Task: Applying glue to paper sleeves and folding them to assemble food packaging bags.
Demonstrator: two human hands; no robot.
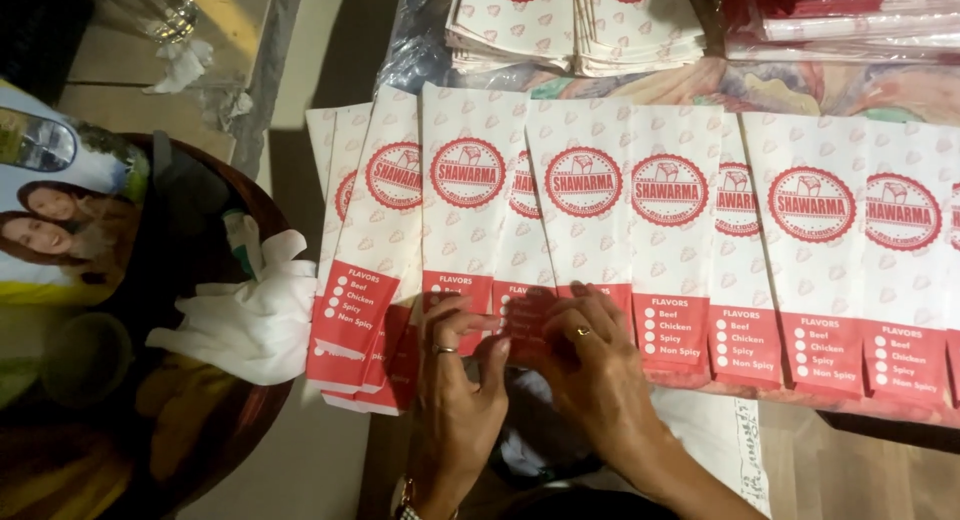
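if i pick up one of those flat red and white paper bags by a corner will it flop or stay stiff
Probably flops: the paper bag looks thin and lies flat. Likely very light. It overlaps its neighbours, so pushing it may drag them. Both hands press its lower edge.

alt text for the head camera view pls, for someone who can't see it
Two bare hands, left hand and right hand, press on the red bottom edge of a paper food bag in a row of overlapping white and red bags on a table. A white cloth lies to the left.

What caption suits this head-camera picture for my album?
Two ringed hands, left and right, press on a red-and-white paper bag in an overlapping row.
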